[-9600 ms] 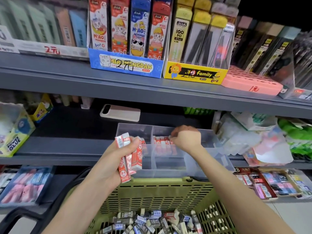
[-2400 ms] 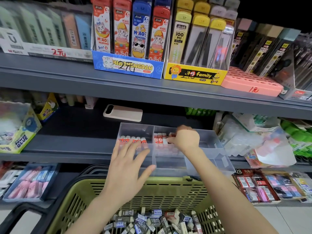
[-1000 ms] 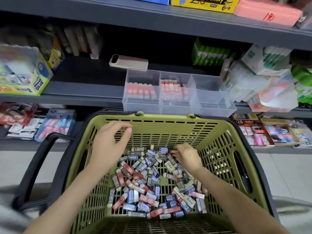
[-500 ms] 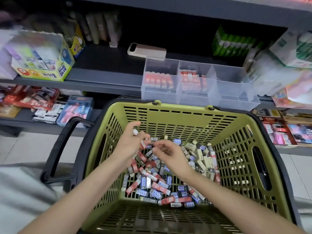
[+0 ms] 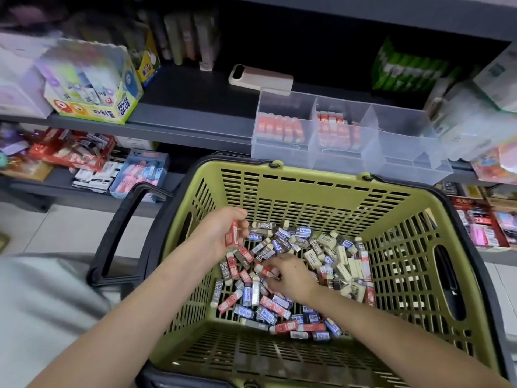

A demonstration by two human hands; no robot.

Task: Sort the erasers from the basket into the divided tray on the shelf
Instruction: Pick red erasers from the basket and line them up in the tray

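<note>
An olive green basket (image 5: 313, 189) holds a heap of erasers (image 5: 333, 259) in red, blue, brown and cream sleeves. My left hand (image 5: 216, 233) hovers over the heap's left side and holds a red eraser (image 5: 232, 233) upright in its fingers. My right hand (image 5: 289, 274) is down among the erasers, pinching another red eraser (image 5: 267, 272). The clear divided tray (image 5: 405, 135) stands on the shelf behind the basket. Its left and middle compartments hold rows of red erasers; the right compartments look empty.
A phone (image 5: 260, 77) lies on the shelf behind the tray. A glue box (image 5: 95, 88) stands at the left, plastic packets (image 5: 475, 127) at the right. The basket's black handle (image 5: 123, 233) hangs over its left side. Lower shelves hold more stationery.
Both hands left the tray and came down into the basket. In the last half second the left hand took a red eraser, and the right hand moved lower into the heap.
</note>
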